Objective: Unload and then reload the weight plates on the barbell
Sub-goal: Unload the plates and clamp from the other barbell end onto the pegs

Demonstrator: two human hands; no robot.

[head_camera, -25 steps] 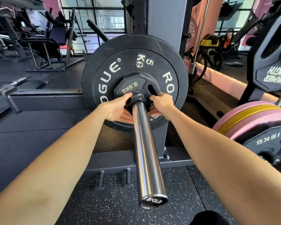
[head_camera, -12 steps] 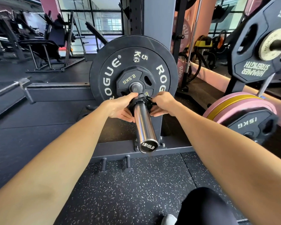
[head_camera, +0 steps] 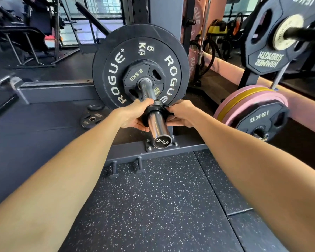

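On the barbell sleeve (head_camera: 155, 122), black collar (head_camera: 154, 110) in the grip of left hand (head_camera: 135, 115) and right hand (head_camera: 180, 113)

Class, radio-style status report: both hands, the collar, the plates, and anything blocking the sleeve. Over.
Left hand and right hand both gripping collar, partway along sleeve. 2.5 kg plate and 5 kg plate on bar. Sleeve end unobstructed.

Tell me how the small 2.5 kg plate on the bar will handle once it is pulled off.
The small plate is marked 2.5 kg, so it should probably lift easily in one hand. Its cut-out holes likely give fingers a firm hold. It looks rigid and many-sided, so it should roll poorly if set on edge. The collar, held by the left hand and right hand, remains on the bar.
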